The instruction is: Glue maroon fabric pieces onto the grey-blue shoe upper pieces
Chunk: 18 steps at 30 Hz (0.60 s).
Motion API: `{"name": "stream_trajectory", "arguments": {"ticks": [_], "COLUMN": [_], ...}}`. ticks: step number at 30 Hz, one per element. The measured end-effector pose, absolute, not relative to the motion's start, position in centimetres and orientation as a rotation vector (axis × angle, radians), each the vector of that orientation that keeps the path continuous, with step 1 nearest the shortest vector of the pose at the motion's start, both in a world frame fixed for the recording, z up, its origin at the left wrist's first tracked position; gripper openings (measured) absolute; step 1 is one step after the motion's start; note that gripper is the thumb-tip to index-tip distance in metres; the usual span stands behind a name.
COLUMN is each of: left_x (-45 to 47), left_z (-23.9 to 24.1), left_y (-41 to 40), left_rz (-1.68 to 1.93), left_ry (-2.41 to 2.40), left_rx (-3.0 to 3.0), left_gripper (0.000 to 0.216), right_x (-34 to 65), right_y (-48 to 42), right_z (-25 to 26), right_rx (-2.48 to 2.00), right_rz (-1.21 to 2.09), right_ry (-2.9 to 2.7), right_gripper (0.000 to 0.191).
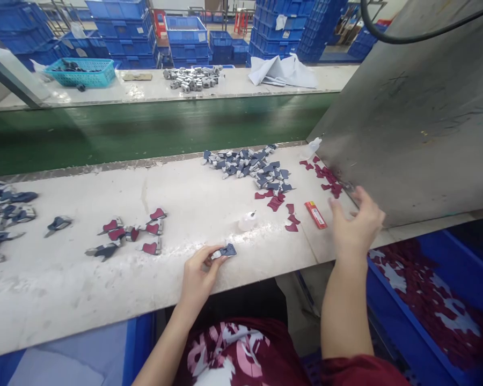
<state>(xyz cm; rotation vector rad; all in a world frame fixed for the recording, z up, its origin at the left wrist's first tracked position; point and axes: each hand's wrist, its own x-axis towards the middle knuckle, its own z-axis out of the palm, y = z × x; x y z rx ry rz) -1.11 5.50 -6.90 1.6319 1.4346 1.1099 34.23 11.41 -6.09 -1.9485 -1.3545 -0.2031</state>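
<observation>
My left hand point(201, 269) pinches a small dark-blue and light-grey moulded part point(227, 250) just above the front of the white bench. My right hand point(356, 222), a little blurred, is raised at the right with thumb and fingers apart, and I see nothing held in it. Beyond its fingertips lie loose maroon pieces point(325, 176) against the metal panel. A red and yellow packet point(316, 215) rests just left of that hand. Between the hands stands a small translucent bottle point(247, 221) with a thin dark tip. More maroon pieces point(276, 201) are scattered behind it.
A heap of blue-grey parts point(245, 163) lies at the back. Parts with maroon faces point(149, 248) sit to the left, with darker parts point(8, 209) farther left. A metal panel point(410, 123) bounds the right side. Below it, a blue crate point(390, 297) holds maroon pieces.
</observation>
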Motion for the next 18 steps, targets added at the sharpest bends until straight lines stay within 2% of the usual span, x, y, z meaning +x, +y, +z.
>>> {"name": "stream_trajectory", "arguments": {"ticks": [2, 10, 18], "left_x": [-1.1, -1.2, -1.1], "left_z": [-6.8, -7.2, -7.3], "left_y": [5.5, 5.4, 5.2], "left_rz": [1.109, 1.106, 1.115], "left_ry": [1.435, 1.475, 1.485], "left_rx": [1.632, 1.581, 1.484], "left_gripper": [0.014, 0.015, 0.017], "right_x": [32.3, 27.3, 25.6], "right_y": [11.1, 9.2, 7.9], "right_z": [-6.4, -8.4, -7.9], "right_rx": [-1.975, -2.161, -2.254], "right_rz": [-0.089, 0.058, 0.047], "right_ry": [-1.439, -1.351, -1.335], "right_gripper": [0.062, 0.052, 0.061]}}
